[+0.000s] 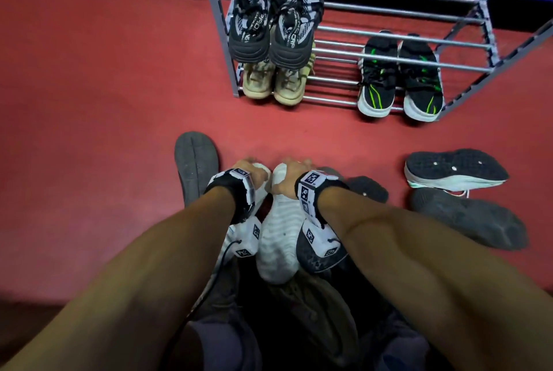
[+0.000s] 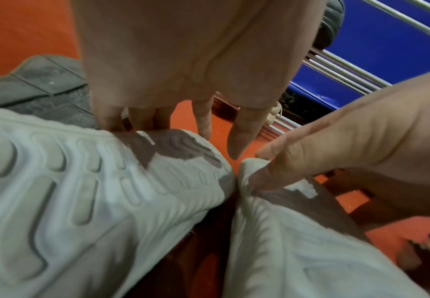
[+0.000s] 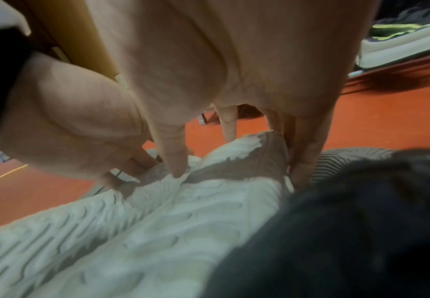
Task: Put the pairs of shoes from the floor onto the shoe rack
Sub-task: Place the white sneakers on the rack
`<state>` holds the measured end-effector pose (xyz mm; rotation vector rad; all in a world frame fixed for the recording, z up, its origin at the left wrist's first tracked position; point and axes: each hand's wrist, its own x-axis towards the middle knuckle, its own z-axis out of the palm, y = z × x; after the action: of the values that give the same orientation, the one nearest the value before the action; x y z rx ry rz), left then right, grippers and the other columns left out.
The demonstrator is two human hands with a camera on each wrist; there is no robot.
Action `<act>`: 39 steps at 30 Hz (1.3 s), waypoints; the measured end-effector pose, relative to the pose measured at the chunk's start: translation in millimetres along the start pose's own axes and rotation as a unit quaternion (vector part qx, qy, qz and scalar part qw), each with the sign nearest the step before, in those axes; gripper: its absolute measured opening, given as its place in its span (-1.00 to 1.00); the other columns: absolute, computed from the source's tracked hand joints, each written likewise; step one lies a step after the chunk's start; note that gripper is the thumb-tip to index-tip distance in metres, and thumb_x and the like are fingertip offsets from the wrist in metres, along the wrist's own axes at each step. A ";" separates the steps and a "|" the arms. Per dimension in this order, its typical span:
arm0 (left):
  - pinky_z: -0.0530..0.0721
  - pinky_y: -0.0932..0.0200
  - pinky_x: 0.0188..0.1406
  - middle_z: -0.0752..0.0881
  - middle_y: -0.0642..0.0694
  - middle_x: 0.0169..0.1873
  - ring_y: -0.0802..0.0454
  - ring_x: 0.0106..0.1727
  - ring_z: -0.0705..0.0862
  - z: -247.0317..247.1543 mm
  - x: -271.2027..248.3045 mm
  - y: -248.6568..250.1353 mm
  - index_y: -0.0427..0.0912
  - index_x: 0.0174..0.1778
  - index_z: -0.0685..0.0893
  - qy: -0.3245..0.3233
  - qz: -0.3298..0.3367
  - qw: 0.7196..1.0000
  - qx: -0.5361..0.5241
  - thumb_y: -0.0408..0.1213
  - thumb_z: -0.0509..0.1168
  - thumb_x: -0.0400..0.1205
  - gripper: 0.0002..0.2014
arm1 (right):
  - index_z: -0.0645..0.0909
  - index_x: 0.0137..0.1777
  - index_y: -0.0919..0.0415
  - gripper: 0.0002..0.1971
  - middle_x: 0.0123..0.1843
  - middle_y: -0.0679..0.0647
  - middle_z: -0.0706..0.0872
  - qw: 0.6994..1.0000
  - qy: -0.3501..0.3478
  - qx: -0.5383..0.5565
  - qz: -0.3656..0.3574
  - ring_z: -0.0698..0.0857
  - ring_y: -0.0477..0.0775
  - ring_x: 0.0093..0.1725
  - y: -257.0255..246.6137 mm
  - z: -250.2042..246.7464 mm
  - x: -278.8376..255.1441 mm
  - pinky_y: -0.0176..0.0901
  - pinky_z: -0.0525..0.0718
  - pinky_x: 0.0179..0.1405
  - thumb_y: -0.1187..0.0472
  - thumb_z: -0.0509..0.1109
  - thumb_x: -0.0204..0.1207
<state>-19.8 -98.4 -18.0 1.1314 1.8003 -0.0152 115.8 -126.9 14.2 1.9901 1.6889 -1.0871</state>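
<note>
Two white-soled shoes lie sole-up on the red floor in front of me, toes pointing away. My left hand (image 1: 248, 168) grips the toe of the left shoe (image 2: 94, 181), fingers curled over its far edge. My right hand (image 1: 291, 168) holds the toe of the right shoe (image 1: 278, 239) the same way, fingers on either side of the tip (image 3: 234, 161). The two hands almost touch. Ahead stands the grey metal shoe rack (image 1: 217, 11).
On the rack sit a black-and-grey pair (image 1: 275, 17), a beige pair (image 1: 273, 83) and a black-and-green pair (image 1: 401, 80). Loose on the floor lie a grey upturned shoe (image 1: 194, 161) at left, a dark shoe (image 1: 368, 188) by my right wrist, and two more (image 1: 452, 168) (image 1: 469, 218) at right.
</note>
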 end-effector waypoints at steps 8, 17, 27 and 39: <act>0.60 0.02 0.27 0.68 -0.22 0.30 -0.15 0.08 0.62 -7.0 2.2 -12.0 -0.22 0.46 0.52 -0.013 -0.018 0.993 0.115 0.09 0.54 0.39 -0.23 | 0.11 0.60 0.05 0.10 0.42 0.29 0.23 0.997 0.034 0.004 0.064 0.40 0.43 0.38 -3.5 16.7 11.2 0.21 0.55 0.22 -0.31 0.57 0.14; 0.69 0.12 -0.09 0.75 -0.08 -0.11 -0.07 -0.18 0.68 -2.4 -20.4 17.5 -0.04 0.07 0.62 0.062 0.093 0.994 -0.005 -0.11 0.53 0.30 -0.57 | 0.08 0.50 -0.34 0.13 0.37 0.14 0.19 0.958 0.138 0.250 0.033 0.55 0.39 0.28 14.3 -5.9 -7.5 0.18 0.60 0.34 -0.34 0.48 -0.18; 0.53 0.39 -0.12 0.67 0.13 -0.04 0.15 -0.09 0.65 -14.3 -86.8 102.8 -0.01 0.27 0.62 0.162 0.338 0.918 -0.126 -0.26 0.57 0.35 -0.45 | 0.33 0.35 -0.18 -0.23 0.34 0.05 0.28 0.804 0.424 0.414 -0.054 0.54 0.07 0.18 64.6 -80.2 -53.0 -0.17 0.53 0.32 0.06 0.59 0.12; 0.53 0.08 -0.29 0.65 -0.07 -0.21 -0.06 -0.26 0.58 10.8 -65.4 71.5 0.06 -0.18 0.49 0.101 0.286 0.949 -0.086 -0.37 0.41 0.30 -0.69 | 0.42 0.04 -0.07 -0.61 0.09 0.02 0.53 0.775 0.470 0.423 -0.001 0.58 0.09 -0.02 100.7 -55.0 -57.2 -0.09 0.59 0.00 -0.04 0.49 0.30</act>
<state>43.7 -107.3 55.4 1.5272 1.5440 0.6091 228.3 -156.1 68.2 3.5740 1.6901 -0.9920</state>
